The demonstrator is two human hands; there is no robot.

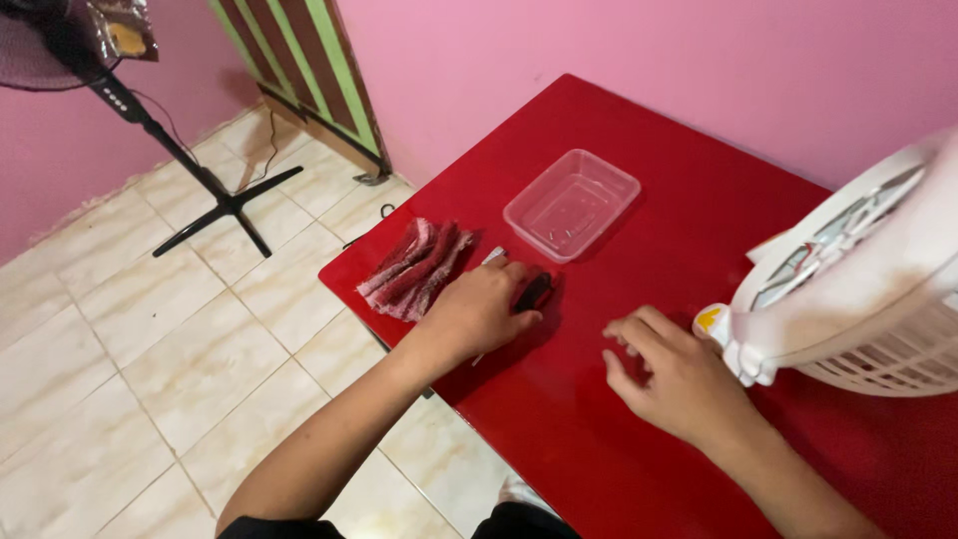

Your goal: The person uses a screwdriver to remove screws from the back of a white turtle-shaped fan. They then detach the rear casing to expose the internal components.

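My left hand (486,307) lies on the red table (639,439) with its fingers closed over a small dark object (533,292); a pale flat piece (493,256) pokes out just above the knuckles. Left of that hand sits a stack of dark red, pink-edged strips (414,268) near the table's left edge. A clear plastic rectangular tub (571,204) stands beyond the hand, with a few tiny bits inside. My right hand (669,374) rests on the table to the right, fingers curled, holding nothing.
A white table fan (858,289) lies at the right, its base close to my right hand. A black pedestal fan (150,120) stands on the tiled floor at upper left. Pink walls and a green-striped door (304,70) are behind the table.
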